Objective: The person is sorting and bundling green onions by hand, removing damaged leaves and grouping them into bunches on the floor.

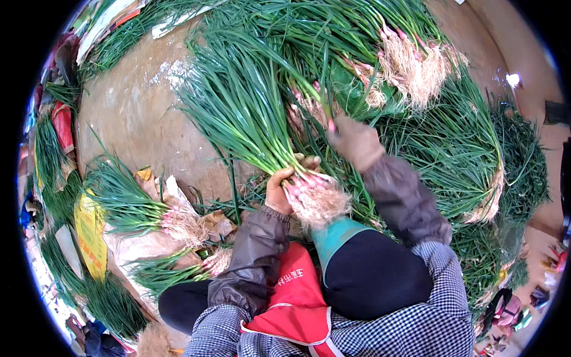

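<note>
My left hand (278, 189) is closed around a thick bunch of spring onions (253, 116), just above their pinkish bulbs. The long green leaves fan out away from me to the upper left, and the pale roots (321, 205) hang over my lap. To the right, my right hand (355, 143) is closed on the pink base of a single spring onion (326, 107), whose leaf runs up and left over the bunch. That hand is a little blurred, and its fingertips are partly hidden.
Beyond my right hand lies a large heap of spring onions (410, 65), roots toward the right. More spread along my right side (446, 154). Smaller bunches (134, 202) lie at the left on sacking, beside a yellow sack (90, 232). A brown wet floor (137, 113) stretches ahead.
</note>
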Demonstrator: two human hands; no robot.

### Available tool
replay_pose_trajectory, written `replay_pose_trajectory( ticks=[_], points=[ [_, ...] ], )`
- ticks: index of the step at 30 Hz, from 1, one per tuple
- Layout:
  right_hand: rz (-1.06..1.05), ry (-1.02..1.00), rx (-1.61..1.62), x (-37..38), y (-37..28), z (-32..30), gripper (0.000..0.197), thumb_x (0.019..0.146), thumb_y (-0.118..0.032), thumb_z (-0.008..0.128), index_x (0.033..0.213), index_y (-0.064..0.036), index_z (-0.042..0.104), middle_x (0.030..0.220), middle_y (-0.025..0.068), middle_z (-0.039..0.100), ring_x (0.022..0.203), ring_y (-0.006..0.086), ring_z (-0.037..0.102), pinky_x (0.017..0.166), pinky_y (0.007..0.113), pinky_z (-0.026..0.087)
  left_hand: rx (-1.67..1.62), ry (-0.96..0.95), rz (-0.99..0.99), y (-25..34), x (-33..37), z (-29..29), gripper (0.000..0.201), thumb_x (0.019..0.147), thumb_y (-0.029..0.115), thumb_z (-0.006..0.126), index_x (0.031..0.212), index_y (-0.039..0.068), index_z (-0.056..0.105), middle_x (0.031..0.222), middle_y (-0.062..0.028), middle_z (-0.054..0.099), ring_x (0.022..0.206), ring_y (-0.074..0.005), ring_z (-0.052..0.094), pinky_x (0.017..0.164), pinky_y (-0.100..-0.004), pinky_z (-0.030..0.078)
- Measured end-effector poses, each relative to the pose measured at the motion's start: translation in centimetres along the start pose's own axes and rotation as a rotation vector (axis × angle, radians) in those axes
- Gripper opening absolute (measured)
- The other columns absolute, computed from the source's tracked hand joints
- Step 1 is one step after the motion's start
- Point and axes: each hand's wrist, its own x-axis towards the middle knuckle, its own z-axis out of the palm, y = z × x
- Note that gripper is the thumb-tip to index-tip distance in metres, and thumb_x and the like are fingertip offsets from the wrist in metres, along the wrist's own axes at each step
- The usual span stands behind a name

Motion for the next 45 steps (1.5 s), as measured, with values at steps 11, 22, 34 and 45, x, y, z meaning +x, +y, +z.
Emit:
replay_pose_trajectory(
  ticks=[11,22,34,45],
  points=[
    [-0.062,-0.468,0.267,1.4,-1.0,0.4,0.054,0.083,-0.053,0.051,0.109,-0.0060,0.060,0.106,0.0169,0.062,0.095,0.0319,0.060,0.083,0.038,0.046,0.088,0.176,-0.211,-1.0,0.9,-0.6,0.037,0.078,0.021,0.052,0.100,-0.008,0.058,0.099,-0.0222,0.062,0.103,-0.0343,0.056,0.096,-0.0455,0.042],
    [0.124,-0.648,-0.451,1.4,5.1,6.8,0.021,0.085,-0.016,0.051,0.079,-0.0039,0.068,0.083,0.0115,0.068,0.078,0.0270,0.067,0.058,0.043,0.054,-0.032,0.215,-0.227,-0.7,0.3,0.4,0.029,0.075,0.021,0.055,0.090,-0.004,0.058,0.084,-0.0153,0.062,0.085,-0.0285,0.060,0.094,-0.0429,0.044],
    [-0.115,0.273,-0.379,2.2,1.4,-2.3,0.017,0.088,-0.021,0.052,0.101,-0.0097,0.054,0.069,0.0097,0.056,0.059,0.0282,0.057,0.052,0.039,0.048,0.018,0.021,-0.093,-0.3,0.7,-0.3,0.046,0.077,0.019,0.052,0.118,-0.002,0.052,0.119,-0.0182,0.054,0.104,-0.0280,0.055,0.096,-0.0417,0.042],
    [-0.004,-0.325,0.716,-0.1,1.0,1.8,0.024,0.085,-0.028,0.059,0.096,-0.0076,0.065,0.092,0.0099,0.063,0.083,0.0236,0.062,0.067,0.032,0.049,-0.129,-0.021,0.041,-1.4,0.7,0.6,0.038,0.071,0.025,0.057,0.097,-0.003,0.062,0.103,-0.0168,0.059,0.102,-0.0305,0.053,0.097,-0.0417,0.040]
  ],
)
